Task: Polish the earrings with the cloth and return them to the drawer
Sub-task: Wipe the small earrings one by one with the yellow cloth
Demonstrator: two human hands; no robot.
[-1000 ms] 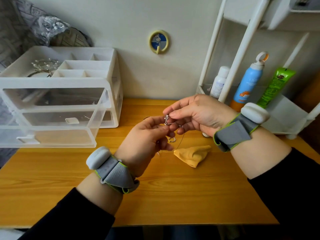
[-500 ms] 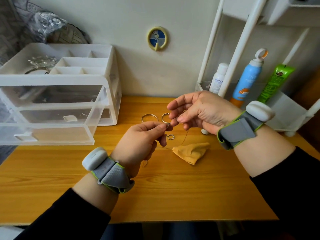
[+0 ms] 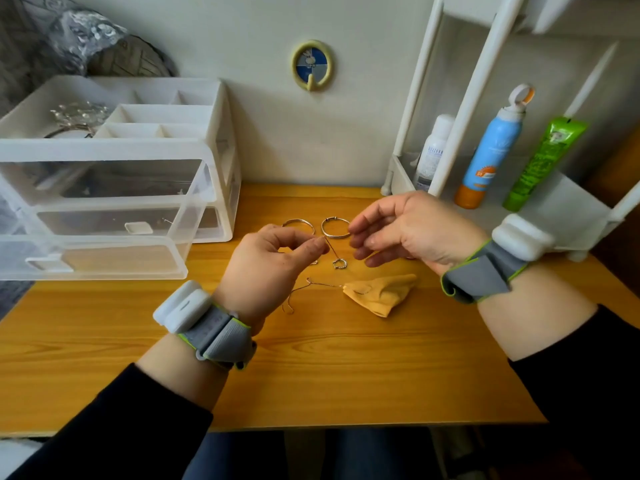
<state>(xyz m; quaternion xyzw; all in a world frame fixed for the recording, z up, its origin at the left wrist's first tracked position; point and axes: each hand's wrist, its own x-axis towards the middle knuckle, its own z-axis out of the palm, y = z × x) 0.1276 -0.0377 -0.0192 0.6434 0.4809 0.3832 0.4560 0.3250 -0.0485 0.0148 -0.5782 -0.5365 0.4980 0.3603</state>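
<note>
My left hand (image 3: 273, 268) pinches the thin wire of a dangling earring between thumb and forefinger; its small heart-shaped charm (image 3: 339, 263) hangs just above the desk. My right hand (image 3: 405, 230) hovers beside it with fingers loosely spread, holding nothing. Two silver hoop earrings (image 3: 335, 227) lie on the desk behind my hands. A thin wire earring (image 3: 304, 289) lies on the wood in front, its end touching the crumpled yellow cloth (image 3: 381, 293). The clear plastic drawer (image 3: 104, 216) of the organiser at the left stands pulled out.
The white drawer organiser (image 3: 211, 109) has open top compartments with a sparkly hair piece (image 3: 78, 116). A white rack (image 3: 446, 98) at the right holds a white bottle, a blue spray can (image 3: 491, 147) and a green tube (image 3: 540, 161). The wooden desk (image 3: 346, 375) spreads in front.
My right hand let go of the earring and drew away to the right with fingers spread. The left hand keeps the earring pinched and has lowered; the hoops on the desk now show.
</note>
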